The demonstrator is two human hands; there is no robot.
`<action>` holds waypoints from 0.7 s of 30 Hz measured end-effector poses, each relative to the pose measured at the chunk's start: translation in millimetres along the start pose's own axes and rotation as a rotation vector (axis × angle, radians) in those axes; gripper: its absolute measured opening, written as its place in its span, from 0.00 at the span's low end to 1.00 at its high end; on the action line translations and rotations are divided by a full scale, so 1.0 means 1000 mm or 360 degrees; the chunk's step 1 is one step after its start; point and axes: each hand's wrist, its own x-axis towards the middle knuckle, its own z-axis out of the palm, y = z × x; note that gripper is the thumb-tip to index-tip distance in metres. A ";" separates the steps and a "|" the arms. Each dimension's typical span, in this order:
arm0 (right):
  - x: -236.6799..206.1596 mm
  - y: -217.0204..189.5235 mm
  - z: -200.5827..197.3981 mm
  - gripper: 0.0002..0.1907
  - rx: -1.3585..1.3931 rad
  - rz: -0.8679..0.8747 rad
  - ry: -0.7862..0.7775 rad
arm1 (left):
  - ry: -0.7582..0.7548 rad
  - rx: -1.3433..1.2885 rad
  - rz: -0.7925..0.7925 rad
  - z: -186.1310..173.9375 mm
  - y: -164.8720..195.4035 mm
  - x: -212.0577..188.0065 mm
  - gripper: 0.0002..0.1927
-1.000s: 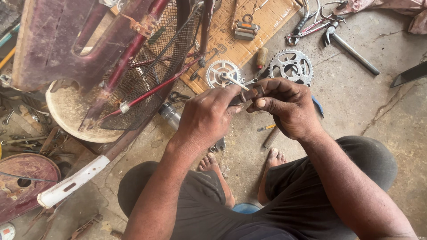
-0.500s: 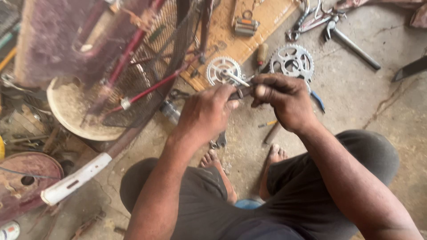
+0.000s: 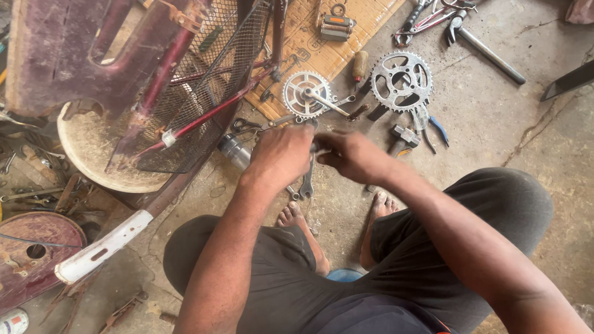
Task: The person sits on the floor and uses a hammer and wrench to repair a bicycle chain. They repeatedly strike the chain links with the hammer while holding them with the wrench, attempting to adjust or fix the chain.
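Left hand (image 3: pixel 281 154): closed, knuckles up, pinching a small metal part (image 3: pixel 317 148) that is mostly hidden.
Right hand (image 3: pixel 352 156): closed on the same part, touching the left.
Wrench (image 3: pixel 307 179): on floor just under the hands.
Far: two sprockets (image 3: pixel 401 80), hammer (image 3: pixel 402 137).
Left: bicycle frame (image 3: pixel 185 117).

Bare concrete floor (image 3: pixel 495 130) lay open to the right of the right hand (image 3: pixel 352 154). Ahead, a chainring (image 3: pixel 402 80), a crank sprocket (image 3: pixel 306 94) and a hammer (image 3: pixel 402 137) crowded the ground; a wire-mesh bicycle basket (image 3: pixel 198 93) blocked the left.
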 end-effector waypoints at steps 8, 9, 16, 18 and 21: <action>0.012 0.066 0.055 0.18 -0.0425 0.0893 -0.0730 | 0.0080 -0.0101 -0.0228 -0.022 0.002 -0.003 0.17; 0.011 0.077 0.059 0.23 -0.0540 0.0963 -0.0802 | 0.0111 -0.0168 -0.0271 -0.027 0.001 -0.005 0.16; 0.002 0.149 0.075 0.26 -0.0957 0.1043 -0.0900 | 0.0113 -0.0299 -0.0352 -0.044 -0.006 -0.018 0.25; 0.005 0.159 0.080 0.31 -0.0844 0.1086 -0.0793 | 0.0066 -0.0309 -0.0388 -0.044 -0.006 -0.019 0.25; 0.012 0.162 0.082 0.28 -0.0530 0.1141 -0.0663 | 0.0204 -0.0421 -0.0314 -0.045 -0.005 -0.019 0.26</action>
